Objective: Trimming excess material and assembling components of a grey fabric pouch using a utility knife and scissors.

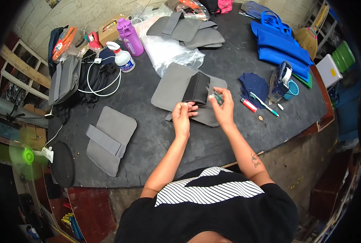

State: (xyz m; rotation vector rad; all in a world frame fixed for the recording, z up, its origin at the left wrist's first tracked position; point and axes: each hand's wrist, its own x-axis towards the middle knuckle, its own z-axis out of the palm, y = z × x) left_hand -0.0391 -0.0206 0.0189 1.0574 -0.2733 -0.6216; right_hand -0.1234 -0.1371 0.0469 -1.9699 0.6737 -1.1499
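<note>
A black folded flap or pouch (197, 90) lies on a grey padded fabric panel (170, 87) in front of me. My left hand (183, 118) is closed at its near edge, thumb and fingers pinching the black piece. My right hand (224, 107) is closed round a small green-handled tool (218, 97), which looks like thread snips; its tip is blurred beside the flap's right edge. A second grey panel with a strap (111, 139) lies to the left, apart from both hands.
Several grey panels (190, 30) are stacked at the back on clear plastic. A purple bottle (130, 38) and a white spray bottle (122, 58) stand back left. Navy cloth pieces (254, 87), a red lighter (249, 105), a toothbrush (265, 104) and blue bags (281, 48) lie right.
</note>
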